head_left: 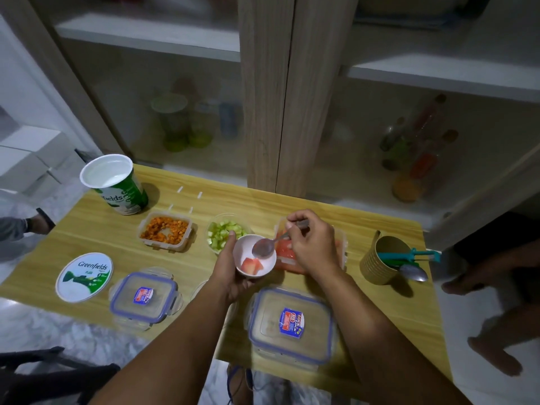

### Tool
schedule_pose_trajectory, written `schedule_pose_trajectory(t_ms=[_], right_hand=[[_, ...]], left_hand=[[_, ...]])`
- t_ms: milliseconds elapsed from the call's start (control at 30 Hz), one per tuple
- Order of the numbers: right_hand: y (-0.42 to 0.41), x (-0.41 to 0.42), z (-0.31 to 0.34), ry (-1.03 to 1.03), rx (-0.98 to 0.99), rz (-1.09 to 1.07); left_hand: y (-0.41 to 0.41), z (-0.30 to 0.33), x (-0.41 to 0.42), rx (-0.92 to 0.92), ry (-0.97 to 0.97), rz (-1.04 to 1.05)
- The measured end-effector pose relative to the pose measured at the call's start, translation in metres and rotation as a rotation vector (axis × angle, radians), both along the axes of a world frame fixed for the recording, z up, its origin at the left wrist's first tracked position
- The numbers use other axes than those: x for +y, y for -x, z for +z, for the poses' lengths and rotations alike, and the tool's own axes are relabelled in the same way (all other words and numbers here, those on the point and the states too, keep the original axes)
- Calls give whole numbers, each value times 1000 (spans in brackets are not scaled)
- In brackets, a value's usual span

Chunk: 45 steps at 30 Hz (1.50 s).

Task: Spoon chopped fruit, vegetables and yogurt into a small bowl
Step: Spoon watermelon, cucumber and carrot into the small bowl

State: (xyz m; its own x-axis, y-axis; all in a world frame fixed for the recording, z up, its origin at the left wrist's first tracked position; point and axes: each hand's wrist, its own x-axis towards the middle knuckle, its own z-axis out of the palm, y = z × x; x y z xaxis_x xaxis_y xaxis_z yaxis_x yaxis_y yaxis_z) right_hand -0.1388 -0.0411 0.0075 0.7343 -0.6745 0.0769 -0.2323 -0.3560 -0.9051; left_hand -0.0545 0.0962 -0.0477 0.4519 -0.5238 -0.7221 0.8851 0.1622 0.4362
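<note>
My left hand [230, 273] holds a small white bowl [244, 251] from below, thumb on its far rim. A few red fruit pieces [252, 265] lie in it. My right hand [312, 244] grips a metal spoon [264, 247] whose bowl hangs over the small bowl's right rim. Under that hand sits a clear container of red fruit [285, 251]. A round tub of chopped green vegetable [223, 232] and a container of chopped carrot [165, 229] stand to the left. The open green yogurt tub [117, 185] is at the far left.
On the low wooden table [87, 238] lie the yogurt lid [84, 276], two clear snap-lock lids [144, 296] [292, 323] and, at right, a tipped gold cup [382, 260] with utensils. A cabinet stands behind. Another person's feet [493, 355] are at right.
</note>
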Motion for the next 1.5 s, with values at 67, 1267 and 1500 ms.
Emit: schedule_pose_trajectory(t_ms=[67,1267,1500], right_hand=[[-3,3,6,5,-26,-36],[-115,52,-47,85,221,81],[-108,35,-75,-246,216,-206]], left_hand=[[1,2,6,7,29,24],[-40,11,83,255,103,336],[-40,11,87,222,68,320]])
